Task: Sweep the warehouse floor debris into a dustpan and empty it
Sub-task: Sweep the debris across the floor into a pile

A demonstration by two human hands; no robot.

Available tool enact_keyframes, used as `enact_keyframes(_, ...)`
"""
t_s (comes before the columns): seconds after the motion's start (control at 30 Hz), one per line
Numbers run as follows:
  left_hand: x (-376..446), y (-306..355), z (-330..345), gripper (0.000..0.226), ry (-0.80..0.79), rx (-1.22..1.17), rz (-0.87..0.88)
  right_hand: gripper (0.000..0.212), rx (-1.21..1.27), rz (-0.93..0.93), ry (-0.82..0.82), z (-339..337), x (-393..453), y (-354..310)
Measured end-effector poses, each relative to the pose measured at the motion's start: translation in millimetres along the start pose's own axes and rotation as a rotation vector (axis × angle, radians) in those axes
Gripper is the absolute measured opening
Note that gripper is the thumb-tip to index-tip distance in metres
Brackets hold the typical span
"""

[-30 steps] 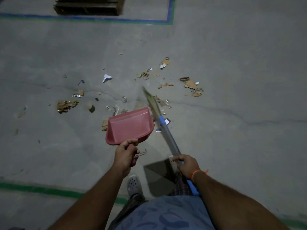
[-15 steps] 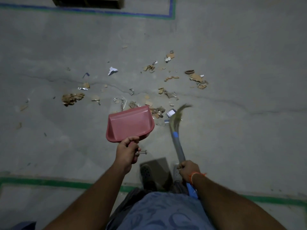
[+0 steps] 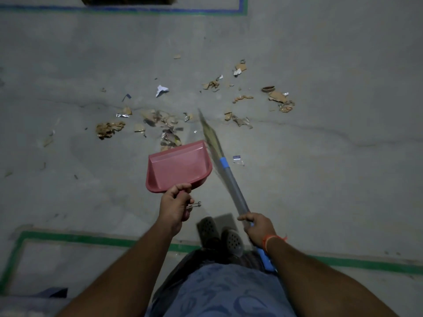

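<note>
Blue patterned cloth of the person's shirt (image 3: pixel 219 291) is filling the near edge of the head view, with two dark perforated shoes (image 3: pixel 219 234) standing just beyond it on a green floor line (image 3: pixel 91 239). Ahead of that, the left hand (image 3: pixel 175 207) is gripping the handle of the pink dustpan (image 3: pixel 179 167), its fingers (image 3: pixel 183 187) curling over the handle right at the pan's back wall, so the pan is reaching away from the knuckles with its open lip pointing at the litter. The right hand (image 3: pixel 258 227) is wrapping round the grey shaft of the broom (image 3: pixel 231 179), with the blue end sticking out behind the wrist and the straw head, blurred, lying just right of the pan's far corner. Scattered debris (image 3: pixel 169 133), cardboard scraps and paper bits, is lying on the grey concrete floor (image 3: pixel 332 179) directly past the pan's lip and spreading wider beyond. Farthest off, a blue floor line (image 3: pixel 160 9) is crossing the top.
</note>
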State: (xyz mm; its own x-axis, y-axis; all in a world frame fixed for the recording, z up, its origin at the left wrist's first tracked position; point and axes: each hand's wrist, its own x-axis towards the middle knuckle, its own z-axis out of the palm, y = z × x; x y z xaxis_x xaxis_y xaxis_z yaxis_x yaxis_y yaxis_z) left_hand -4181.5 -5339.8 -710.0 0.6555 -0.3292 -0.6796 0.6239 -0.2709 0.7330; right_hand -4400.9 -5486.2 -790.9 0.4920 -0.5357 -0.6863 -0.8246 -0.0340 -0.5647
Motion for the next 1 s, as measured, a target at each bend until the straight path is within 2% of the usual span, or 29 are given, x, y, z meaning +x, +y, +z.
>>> enact_keyframes(0.23,-8.7,-7.2,-3.7,0.025,-0.023,0.017,-0.015,0.037,0.031,0.214,0.157,6.8,-18.7,39.4)
enact_keyframes(0.4,-0.6,-2.7,-31.0,0.026,-0.038,0.004,-0.027,0.031,-0.078,0.304,0.07,22.5,-26.2,18.1)
enact_keyframes(0.5,11.2,8.8,-60.9,0.025,-0.053,0.007,-0.038,0.026,-0.171,0.293,-0.022,58.5,-27.5,-12.3)
enact_keyframes(0.63,36.4,32.9,-117.5,0.026,-0.063,0.017,-0.035,0.03,-0.237,0.232,-0.14,117.6,-13.7,-71.7)
enact_keyframes(0.83,72.2,62.2,-204.1,0.026,0.0,0.02,-0.019,0.025,-0.235,0.088,-0.203,200.7,22.5,-196.5)
enact_keyframes(1.0,82.5,77.3,-244.4,0.027,0.032,-0.017,-0.018,0.037,-0.24,-0.058,-0.234,218.1,44.2,-265.8)
